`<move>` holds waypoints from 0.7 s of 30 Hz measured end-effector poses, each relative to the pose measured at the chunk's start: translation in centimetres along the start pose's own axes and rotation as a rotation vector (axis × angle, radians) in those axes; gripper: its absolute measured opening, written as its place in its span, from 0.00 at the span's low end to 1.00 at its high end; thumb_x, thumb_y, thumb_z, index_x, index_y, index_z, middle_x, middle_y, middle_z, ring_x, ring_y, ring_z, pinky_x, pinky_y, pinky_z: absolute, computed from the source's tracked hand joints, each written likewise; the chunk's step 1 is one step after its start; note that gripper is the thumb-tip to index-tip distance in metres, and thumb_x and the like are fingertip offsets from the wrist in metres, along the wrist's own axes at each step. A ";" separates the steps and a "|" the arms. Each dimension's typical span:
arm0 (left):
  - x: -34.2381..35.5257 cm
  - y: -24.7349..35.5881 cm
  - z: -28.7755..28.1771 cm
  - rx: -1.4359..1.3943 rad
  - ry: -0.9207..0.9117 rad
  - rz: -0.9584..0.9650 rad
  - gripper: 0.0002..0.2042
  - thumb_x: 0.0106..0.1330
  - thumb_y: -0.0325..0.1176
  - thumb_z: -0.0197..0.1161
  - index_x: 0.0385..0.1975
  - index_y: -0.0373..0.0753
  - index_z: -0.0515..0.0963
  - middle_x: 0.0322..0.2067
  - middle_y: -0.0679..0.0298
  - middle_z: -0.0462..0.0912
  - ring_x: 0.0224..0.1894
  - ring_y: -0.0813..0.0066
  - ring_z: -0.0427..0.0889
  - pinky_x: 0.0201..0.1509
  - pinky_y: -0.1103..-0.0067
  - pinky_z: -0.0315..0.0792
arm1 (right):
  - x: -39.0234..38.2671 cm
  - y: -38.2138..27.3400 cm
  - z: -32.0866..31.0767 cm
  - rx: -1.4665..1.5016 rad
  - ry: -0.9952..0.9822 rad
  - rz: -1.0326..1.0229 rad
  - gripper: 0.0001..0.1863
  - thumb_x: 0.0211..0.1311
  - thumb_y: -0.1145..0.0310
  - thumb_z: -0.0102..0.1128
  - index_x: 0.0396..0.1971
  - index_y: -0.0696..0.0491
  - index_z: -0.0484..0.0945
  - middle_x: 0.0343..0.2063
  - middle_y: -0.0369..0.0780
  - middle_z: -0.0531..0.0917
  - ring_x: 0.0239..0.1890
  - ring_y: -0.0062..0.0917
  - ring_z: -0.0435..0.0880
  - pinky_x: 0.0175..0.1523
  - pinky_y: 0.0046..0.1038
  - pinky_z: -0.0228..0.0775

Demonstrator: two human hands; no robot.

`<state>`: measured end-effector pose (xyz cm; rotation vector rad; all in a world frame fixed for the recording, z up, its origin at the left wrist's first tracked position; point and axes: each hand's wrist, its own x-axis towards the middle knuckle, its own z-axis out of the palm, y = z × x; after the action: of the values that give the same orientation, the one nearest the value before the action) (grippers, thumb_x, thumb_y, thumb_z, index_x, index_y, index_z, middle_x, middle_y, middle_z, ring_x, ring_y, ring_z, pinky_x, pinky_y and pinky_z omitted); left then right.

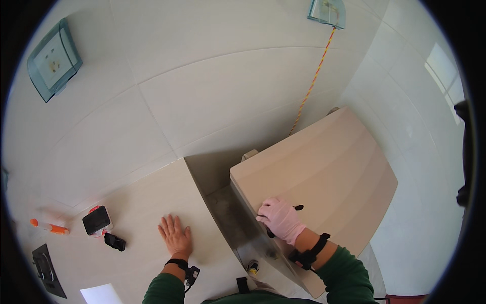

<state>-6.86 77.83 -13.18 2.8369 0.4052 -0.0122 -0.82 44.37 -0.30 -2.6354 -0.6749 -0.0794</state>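
My right hand [281,220], in a pink glove, is closed with curled fingers at the left edge of a large beige cover [329,172]. A small dark object [299,207] pokes out beside the glove, and another dark bit shows under the palm. The rest of what I grip is hidden. Bare and palm down, my left hand [175,237] lies with fingers spread on the pale countertop [147,202]. Nothing is in it. Black bands with small devices circle both wrists.
On the counter's left are a black-screened device [97,221], a small black gadget [115,242], an orange-and-white tube [49,227] and a dark panel [48,271]. A red-and-yellow twisted cord [311,83] hangs from a covered wall socket [327,12]. A narrow gap separates counter and beige cover.
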 end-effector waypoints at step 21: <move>0.0 0.4 -0.2 0.010 0.029 0.017 0.28 0.66 0.44 0.54 0.64 0.37 0.65 0.70 0.54 0.57 0.75 0.55 0.44 0.77 0.59 0.32 | 7.2 -0.2 2.4 0.017 0.054 0.111 0.10 0.59 0.58 0.61 0.27 0.49 0.79 0.35 0.39 0.77 0.43 0.36 0.78 0.44 0.37 0.73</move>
<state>-6.73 77.56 -12.91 2.8530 0.3883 0.0311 5.35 48.70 -1.32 -2.6384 -0.5075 -0.1118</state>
